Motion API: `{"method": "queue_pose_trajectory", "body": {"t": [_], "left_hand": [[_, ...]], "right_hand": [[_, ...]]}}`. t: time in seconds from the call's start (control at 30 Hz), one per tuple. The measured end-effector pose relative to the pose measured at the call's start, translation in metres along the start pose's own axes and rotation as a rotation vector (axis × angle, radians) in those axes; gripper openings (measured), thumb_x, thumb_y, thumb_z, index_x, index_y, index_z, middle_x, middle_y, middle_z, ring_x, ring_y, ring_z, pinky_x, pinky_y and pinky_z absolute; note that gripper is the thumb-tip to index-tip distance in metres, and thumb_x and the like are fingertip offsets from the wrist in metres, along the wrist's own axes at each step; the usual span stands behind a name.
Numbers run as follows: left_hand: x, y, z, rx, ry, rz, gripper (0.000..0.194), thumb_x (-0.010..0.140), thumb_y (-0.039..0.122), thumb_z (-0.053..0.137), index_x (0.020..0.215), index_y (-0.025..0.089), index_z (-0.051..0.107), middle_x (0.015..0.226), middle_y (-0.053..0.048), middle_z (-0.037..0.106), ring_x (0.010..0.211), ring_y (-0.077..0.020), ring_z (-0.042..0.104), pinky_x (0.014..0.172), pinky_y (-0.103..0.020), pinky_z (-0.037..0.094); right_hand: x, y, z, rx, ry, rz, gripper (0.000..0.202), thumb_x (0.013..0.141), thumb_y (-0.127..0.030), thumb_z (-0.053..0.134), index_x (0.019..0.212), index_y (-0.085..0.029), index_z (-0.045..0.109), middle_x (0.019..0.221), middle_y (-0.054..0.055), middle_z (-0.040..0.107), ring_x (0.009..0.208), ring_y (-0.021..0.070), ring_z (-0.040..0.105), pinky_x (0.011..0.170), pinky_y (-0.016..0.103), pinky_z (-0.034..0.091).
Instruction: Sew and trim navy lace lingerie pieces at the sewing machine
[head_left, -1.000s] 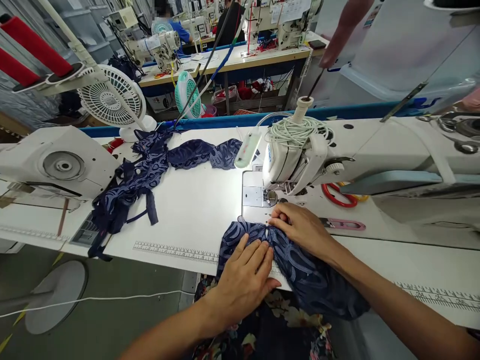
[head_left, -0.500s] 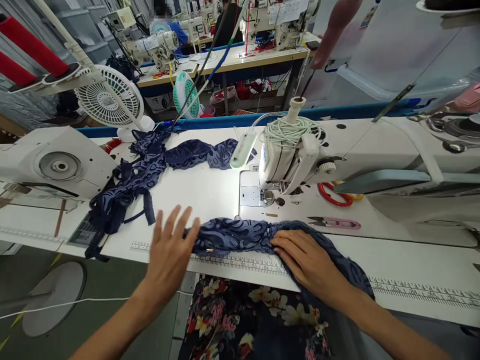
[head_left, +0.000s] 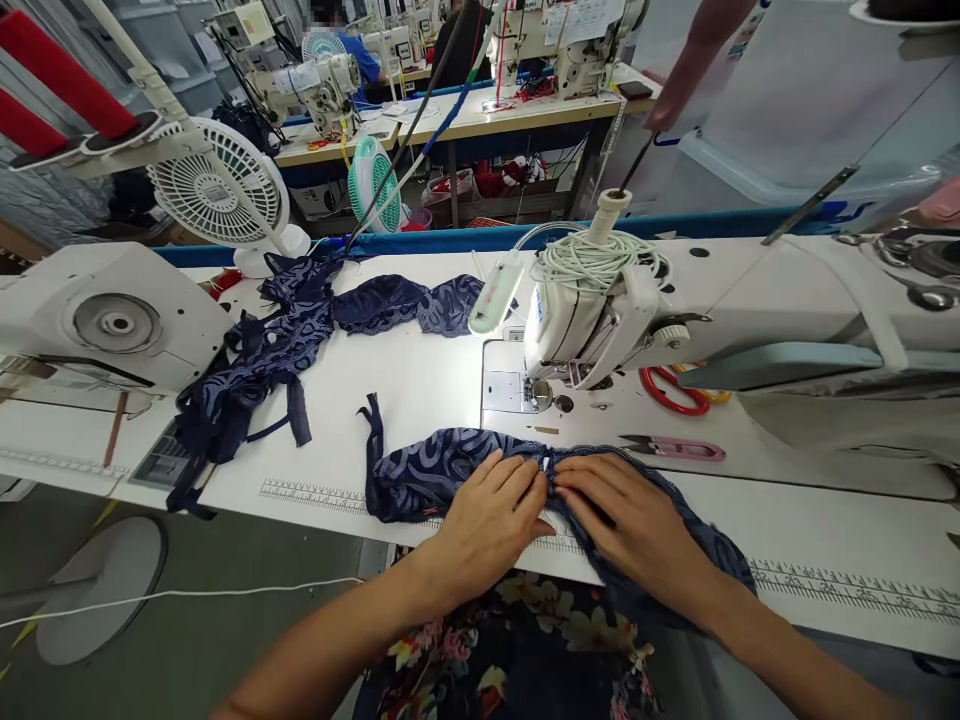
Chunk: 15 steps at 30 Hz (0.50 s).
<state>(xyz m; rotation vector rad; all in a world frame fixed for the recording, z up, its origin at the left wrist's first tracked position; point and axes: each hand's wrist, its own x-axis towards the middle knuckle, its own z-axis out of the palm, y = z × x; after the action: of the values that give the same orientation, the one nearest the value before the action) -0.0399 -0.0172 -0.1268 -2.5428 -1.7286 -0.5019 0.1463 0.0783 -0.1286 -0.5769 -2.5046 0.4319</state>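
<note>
A navy bra [head_left: 420, 470] with a swirling pattern lies along the front edge of the white sewing table, its seamed middle under my fingers. My left hand [head_left: 491, 520] presses its bent fingers on the cloth left of that seam, the thumb tucked toward the edge. Just to the right, my right hand [head_left: 630, 515] pinches the fabric at the seam. A small white bit shows between the two hands. Beyond them stands the sewing machine [head_left: 585, 320], its presser foot [head_left: 536, 393] apart from the bra. What the fingertips grip underneath is hidden.
More navy bra pieces [head_left: 281, 340] lie bunched on the left. Pink thread snips [head_left: 679, 449] and red-handled scissors [head_left: 675, 392] rest by the machine. A second machine [head_left: 112, 320] and a white fan [head_left: 221, 185] stand left. A printed ruler [head_left: 840, 585] follows the table edge.
My left hand has moved right from the bra's left end to its middle, beside my right hand. The left end now lies uncovered, with a narrow strap sticking up.
</note>
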Motion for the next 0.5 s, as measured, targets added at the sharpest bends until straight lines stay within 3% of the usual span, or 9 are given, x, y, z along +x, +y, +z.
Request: {"method": "queue_pose_trajectory", "body": {"t": [0.1,0.27,0.5], "left_hand": [[-0.002,0.000,0.008,-0.001,0.016,-0.021,0.050,0.098,0.047,0.044,0.132,0.013,0.052,0.129,-0.011,0.060,0.123,-0.0242,0.053,0.116,-0.048,0.034],[-0.002,0.005,0.006,0.038,0.024,-0.031,0.053,0.095,0.054,0.045,0.132,0.016,0.053,0.123,-0.011,0.062,0.117,-0.0248,0.056,0.117,-0.055,0.029],[-0.005,0.009,0.008,0.057,0.045,-0.028,0.044,0.098,0.044,0.046,0.132,0.017,0.053,0.125,-0.011,0.061,0.120,-0.0249,0.054,0.116,-0.061,0.025]], "right_hand": [[0.003,0.007,-0.005,0.055,-0.010,0.180,0.013,0.097,-0.024,0.047,0.098,-0.023,0.060,0.100,0.004,0.067,0.093,0.0187,0.063,0.084,0.033,0.050],[0.027,0.015,-0.006,0.014,-0.159,0.480,0.015,0.094,-0.038,0.051,0.090,-0.024,0.055,0.083,-0.001,0.066,0.073,0.0162,0.062,0.063,0.029,0.044],[0.044,0.022,-0.007,-0.006,-0.285,0.547,0.016,0.091,-0.040,0.051,0.087,-0.025,0.055,0.075,-0.004,0.063,0.065,0.0145,0.058,0.057,0.026,0.035]]}}
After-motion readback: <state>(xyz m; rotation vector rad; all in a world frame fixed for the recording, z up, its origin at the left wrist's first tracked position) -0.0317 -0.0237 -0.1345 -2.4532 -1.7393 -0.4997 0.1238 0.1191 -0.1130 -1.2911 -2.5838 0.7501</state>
